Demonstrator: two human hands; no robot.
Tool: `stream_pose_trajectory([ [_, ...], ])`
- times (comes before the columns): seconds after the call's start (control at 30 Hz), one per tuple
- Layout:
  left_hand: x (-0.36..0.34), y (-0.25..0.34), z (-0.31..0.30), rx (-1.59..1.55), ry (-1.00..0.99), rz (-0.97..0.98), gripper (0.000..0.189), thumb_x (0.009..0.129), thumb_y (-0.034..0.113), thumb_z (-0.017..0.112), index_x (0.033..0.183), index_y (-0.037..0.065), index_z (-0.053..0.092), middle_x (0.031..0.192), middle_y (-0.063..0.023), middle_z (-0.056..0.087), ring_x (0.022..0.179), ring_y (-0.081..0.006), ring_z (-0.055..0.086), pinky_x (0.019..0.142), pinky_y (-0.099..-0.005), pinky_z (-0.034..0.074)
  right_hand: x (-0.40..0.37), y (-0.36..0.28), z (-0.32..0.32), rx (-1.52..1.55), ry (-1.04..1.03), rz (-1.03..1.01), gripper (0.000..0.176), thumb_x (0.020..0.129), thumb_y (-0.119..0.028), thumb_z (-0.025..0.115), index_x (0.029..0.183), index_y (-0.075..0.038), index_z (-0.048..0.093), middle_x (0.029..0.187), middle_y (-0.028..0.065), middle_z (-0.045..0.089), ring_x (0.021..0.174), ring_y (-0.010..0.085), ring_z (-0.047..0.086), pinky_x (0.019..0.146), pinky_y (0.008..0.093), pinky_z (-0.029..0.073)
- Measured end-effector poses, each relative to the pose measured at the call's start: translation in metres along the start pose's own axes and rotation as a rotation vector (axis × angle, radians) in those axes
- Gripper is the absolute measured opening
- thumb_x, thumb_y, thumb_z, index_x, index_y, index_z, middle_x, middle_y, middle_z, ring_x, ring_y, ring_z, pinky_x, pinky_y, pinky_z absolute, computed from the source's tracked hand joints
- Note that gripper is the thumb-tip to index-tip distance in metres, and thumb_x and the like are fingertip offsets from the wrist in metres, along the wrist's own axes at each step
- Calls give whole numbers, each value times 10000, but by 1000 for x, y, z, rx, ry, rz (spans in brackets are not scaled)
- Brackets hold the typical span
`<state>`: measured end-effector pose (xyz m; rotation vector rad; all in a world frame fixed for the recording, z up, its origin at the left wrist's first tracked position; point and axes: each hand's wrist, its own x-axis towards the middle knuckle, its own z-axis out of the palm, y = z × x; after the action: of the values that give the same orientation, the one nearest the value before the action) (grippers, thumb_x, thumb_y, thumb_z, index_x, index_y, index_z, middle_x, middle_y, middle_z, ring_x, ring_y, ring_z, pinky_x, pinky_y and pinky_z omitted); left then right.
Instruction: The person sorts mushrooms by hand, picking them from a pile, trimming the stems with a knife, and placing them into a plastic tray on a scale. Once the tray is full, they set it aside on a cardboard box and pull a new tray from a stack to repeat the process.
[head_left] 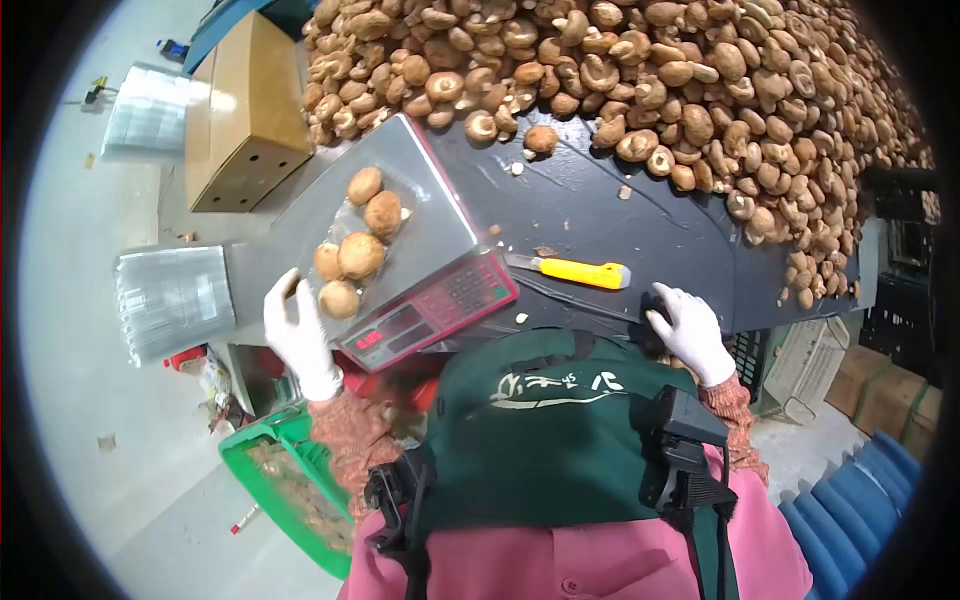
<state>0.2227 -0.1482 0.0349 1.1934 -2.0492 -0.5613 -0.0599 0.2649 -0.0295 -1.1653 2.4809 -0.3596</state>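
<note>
In the head view, the left hand (pixel 296 338), in a white glove, stood at the near corner of the scale (pixel 430 215). Its fingers (pixel 288 300) were mostly straight and loosely apart, resting against the pan's edge and gripping nothing I could make out. Five mushrooms (pixel 352 250) lay on the pan just beyond those fingers, the nearest almost touching them. The right hand (pixel 690 332), also gloved, lay on the edge of the dark tabletop (pixel 640 215), fingers (pixel 662 302) curled down; whether they closed on anything could not be told. A yellow utility knife (pixel 578 271) lay just left of them, and the big mushroom heap (pixel 700 80) well beyond.
</note>
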Motion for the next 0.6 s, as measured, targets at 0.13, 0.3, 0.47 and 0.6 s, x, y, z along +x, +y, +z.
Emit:
stream_pose_trajectory([
  [0.13,-1,21,-10,45,6,8,170,942,17,628,1095,-32,683,1057,-105,694,984,-195,636,938,-326,488,31,-5,0,-9,166,-60,336,876,-257,674,1153,-68,648,931,107,686,859,299,671,781,396,524],
  [0.3,-29,56,15,-286,-172,-63,175,953,-28,580,1098,-36,677,1072,-83,684,999,-166,626,928,-311,488,102,23,16,44,427,62,323,875,-221,673,1176,-109,633,1035,121,681,840,299,680,715,405,547],
  [0.47,-58,93,47,-365,-422,-24,196,893,-57,641,1080,-23,687,1051,-88,681,1030,-188,640,938,-313,488,179,22,-8,-207,705,-44,447,787,-112,661,1229,-111,597,1271,158,597,1072,337,597,875,430,487],
  [0.6,-57,103,59,-317,-473,171,244,851,-39,677,1088,12,704,1083,-125,692,1042,-219,643,953,-342,488,213,45,-7,-167,576,-41,247,756,-79,638,1001,-96,659,1198,118,650,1105,294,585,893,407,466],
])
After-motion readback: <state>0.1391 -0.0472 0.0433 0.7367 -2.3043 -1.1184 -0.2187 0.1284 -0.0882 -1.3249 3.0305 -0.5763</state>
